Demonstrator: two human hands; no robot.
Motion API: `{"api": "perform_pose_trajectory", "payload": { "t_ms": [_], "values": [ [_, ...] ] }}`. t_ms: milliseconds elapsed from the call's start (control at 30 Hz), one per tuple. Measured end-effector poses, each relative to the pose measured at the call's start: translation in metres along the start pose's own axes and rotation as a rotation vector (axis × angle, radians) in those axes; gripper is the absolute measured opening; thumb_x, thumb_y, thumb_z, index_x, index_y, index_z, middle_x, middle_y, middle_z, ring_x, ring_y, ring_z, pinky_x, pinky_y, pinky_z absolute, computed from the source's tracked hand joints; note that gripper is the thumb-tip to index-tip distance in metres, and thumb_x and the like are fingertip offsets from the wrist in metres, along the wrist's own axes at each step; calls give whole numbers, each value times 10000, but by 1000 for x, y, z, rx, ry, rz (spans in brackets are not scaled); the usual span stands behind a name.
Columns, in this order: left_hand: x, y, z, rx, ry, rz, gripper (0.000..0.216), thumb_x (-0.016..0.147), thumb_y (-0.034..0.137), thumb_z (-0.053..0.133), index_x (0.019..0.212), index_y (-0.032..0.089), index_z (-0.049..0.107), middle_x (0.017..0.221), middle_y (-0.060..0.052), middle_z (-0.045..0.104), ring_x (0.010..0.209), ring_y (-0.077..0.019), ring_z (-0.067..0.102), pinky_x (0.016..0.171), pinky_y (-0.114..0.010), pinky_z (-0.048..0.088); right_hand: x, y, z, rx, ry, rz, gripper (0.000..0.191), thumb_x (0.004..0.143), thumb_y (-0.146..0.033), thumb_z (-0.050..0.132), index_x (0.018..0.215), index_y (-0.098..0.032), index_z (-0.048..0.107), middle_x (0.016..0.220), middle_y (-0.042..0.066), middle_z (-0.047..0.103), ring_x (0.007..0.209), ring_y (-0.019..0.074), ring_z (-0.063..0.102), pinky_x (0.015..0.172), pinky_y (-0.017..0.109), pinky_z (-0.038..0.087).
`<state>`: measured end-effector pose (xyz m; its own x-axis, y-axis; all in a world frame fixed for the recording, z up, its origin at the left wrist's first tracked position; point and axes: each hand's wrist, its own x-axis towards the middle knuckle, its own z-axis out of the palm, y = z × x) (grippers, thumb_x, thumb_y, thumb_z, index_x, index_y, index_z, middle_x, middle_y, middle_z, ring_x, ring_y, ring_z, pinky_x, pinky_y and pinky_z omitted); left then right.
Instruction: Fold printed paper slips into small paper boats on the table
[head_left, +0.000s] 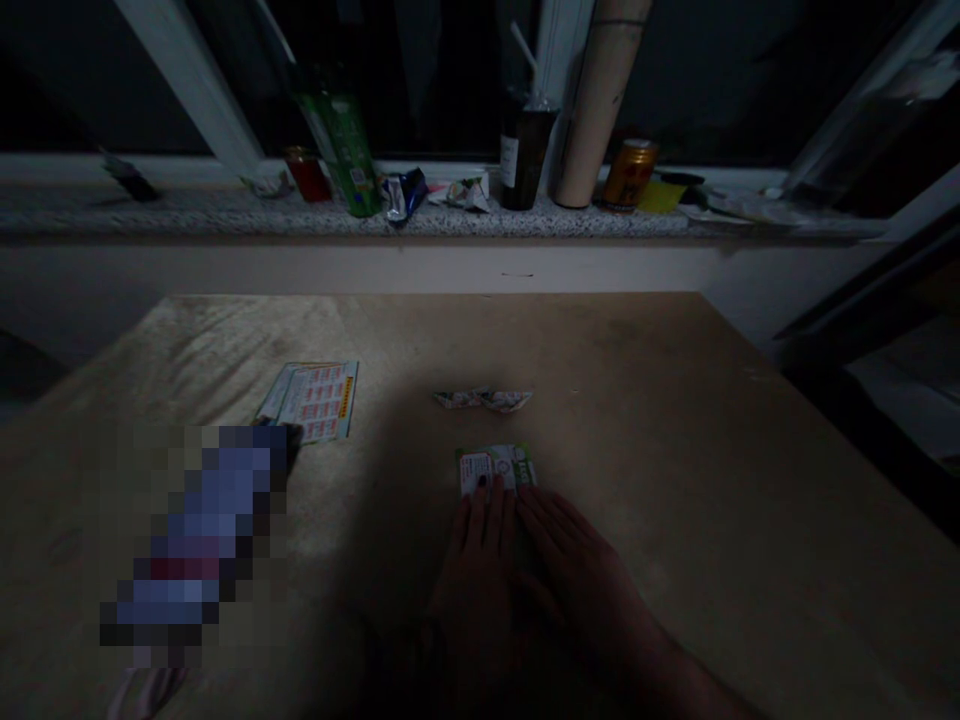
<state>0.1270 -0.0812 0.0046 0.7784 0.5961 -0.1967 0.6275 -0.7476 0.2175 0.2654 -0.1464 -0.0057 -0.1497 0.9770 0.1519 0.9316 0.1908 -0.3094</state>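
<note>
My left hand [480, 555] and my right hand [581, 570] lie flat, side by side, on a small printed paper [499, 466] on the brown table [675, 450]. The fingers of both hands are stretched out and press the near part of the paper down. Its far end, white and green, shows past my fingertips. Just beyond it lie two small folded paper boats [484, 399], touching each other.
A printed leaflet [311, 400] lies to the left, with a blurred-out object [202, 540] near it. The stone window ledge [225, 213] at the back holds a green bottle [341, 145], a dark bottle [523, 155], two cans, a cardboard tube [596, 110] and wrappers.
</note>
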Motion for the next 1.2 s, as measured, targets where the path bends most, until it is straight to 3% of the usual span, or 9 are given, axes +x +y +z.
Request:
{"api": "perform_pose_trajectory", "payload": {
  "t_ms": [200, 500, 733, 900, 1067, 1200],
  "values": [
    [-3, -4, 1, 51, 48, 49, 785, 759, 418, 506, 1397, 14, 290, 1486, -195, 172, 1365, -351, 98, 1102, -492, 157, -1, 3, 1, -23, -35, -12, 563, 840, -242, 499, 1357, -54, 379, 1406, 143, 398, 1306, 250, 356, 1070, 455, 343],
    [-4, -26, 0, 60, 86, 169, 746, 803, 412, 488, 1428, 87, 242, 1510, -126, 157, 1381, -261, 110, 1118, -401, 152, -9, -4, 9, -107, -28, -13, 624, 848, -286, 499, 1394, -55, 304, 1448, 127, 326, 1338, 254, 288, 1093, 471, 299],
    [0, -44, -6, 88, 195, 206, 634, 901, 522, 364, 1429, 187, 262, 1506, -105, 199, 1374, -276, 151, 1096, -456, 169, -15, -9, 5, -144, -60, -44, 576, 898, -321, 440, 1399, -76, 297, 1451, 105, 324, 1343, 231, 281, 1095, 473, 290],
    [4, -57, -11, 124, 171, 234, 620, 913, 556, 311, 1424, 206, 275, 1503, -89, 215, 1373, -292, 150, 1094, -492, 134, -17, -10, 2, -73, -103, -117, 532, 880, -268, 473, 1377, -116, 362, 1443, 89, 345, 1333, 218, 304, 1092, 416, 309],
    [11, -70, -29, 127, 96, 341, 569, 925, 493, 348, 1418, 219, 275, 1498, -102, 226, 1369, -278, 169, 1092, -486, 133, -10, 13, -13, 55, -123, -248, 528, 890, -226, 470, 1398, -190, 332, 1445, 68, 352, 1335, 200, 301, 1095, 401, 297],
    [22, -79, -39, 106, 66, 457, 614, 896, 461, 432, 1418, 189, 258, 1499, -106, 224, 1371, -245, 176, 1107, -449, 105, 8, 43, -34, 69, -56, -186, 517, 894, -213, 471, 1393, -185, 338, 1468, 86, 308, 1353, 212, 258, 1109, 451, 241]
  ]
}}
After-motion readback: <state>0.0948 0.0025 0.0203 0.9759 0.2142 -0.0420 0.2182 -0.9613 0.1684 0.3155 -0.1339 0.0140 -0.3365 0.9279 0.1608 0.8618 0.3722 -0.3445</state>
